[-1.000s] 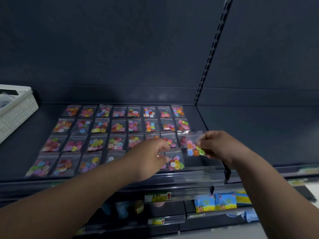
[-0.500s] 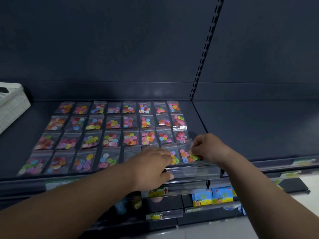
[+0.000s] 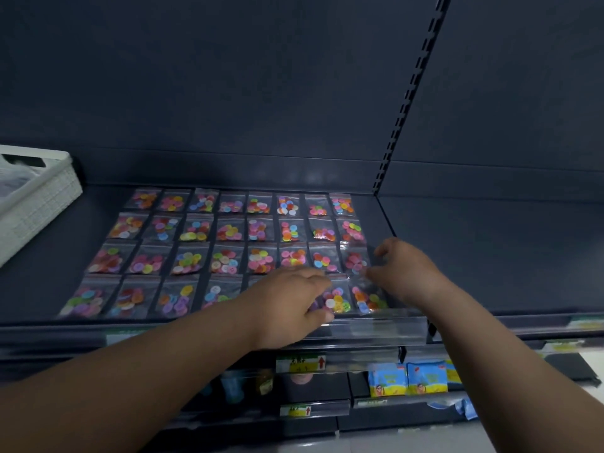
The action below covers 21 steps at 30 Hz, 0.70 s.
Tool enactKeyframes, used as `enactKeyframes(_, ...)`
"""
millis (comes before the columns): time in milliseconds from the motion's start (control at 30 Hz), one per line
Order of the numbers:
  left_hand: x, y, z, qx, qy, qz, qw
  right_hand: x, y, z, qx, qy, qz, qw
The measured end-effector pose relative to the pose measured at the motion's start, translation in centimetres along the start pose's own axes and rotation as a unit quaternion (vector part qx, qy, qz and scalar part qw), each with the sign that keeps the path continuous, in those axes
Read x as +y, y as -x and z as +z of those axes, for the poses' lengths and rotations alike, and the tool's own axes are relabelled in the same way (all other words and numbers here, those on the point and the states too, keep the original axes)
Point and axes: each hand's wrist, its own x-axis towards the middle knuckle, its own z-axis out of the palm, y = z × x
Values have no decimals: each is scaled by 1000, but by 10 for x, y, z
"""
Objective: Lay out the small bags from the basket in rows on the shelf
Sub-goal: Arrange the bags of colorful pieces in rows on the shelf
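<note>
Across the lower frame, two bare forearms reach up to a dark shelf (image 3: 45, 282). At lower centre the left hand (image 3: 287, 305) lies flat on the front row of bags, its fingers straight. Just right of it, the right hand (image 3: 403, 273) has its fingers curled at the top edge of the end bag (image 3: 367, 297); whether they pinch it cannot be told. Beyond, bags (image 3: 225, 228) of coloured buttons lie in four rows. At far left sits a white basket (image 3: 42, 204).

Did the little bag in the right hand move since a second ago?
Yes. The bag went down onto the shelf, landing at the right end of the front row.
</note>
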Motion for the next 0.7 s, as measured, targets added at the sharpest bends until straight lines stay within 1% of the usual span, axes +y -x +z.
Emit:
enactKeyframes(100,-11,9,-9,30,-20,-18,999,-25,1,0,22,15,-58,998)
enactKeyframes(200,-27,26,-25,64,-36,-60,996,-61,1,8,25,34,-138,990)
enactKeyframes(333,-63,66,-51,140,-110,-109,978,-121,2,27,67,119,-260,956)
enactKeyframes(433,-95,104,-74,157,-144,-159,964,-170,2,45,82,137,-334,929)
enactKeyframes(567,-138,160,-102,199,-172,-225,938,-239,5,71,65,137,-385,911)
enactKeyframes(700,-184,215,-129,238,-150,-293,914,-309,10,104,46,130,-411,901)
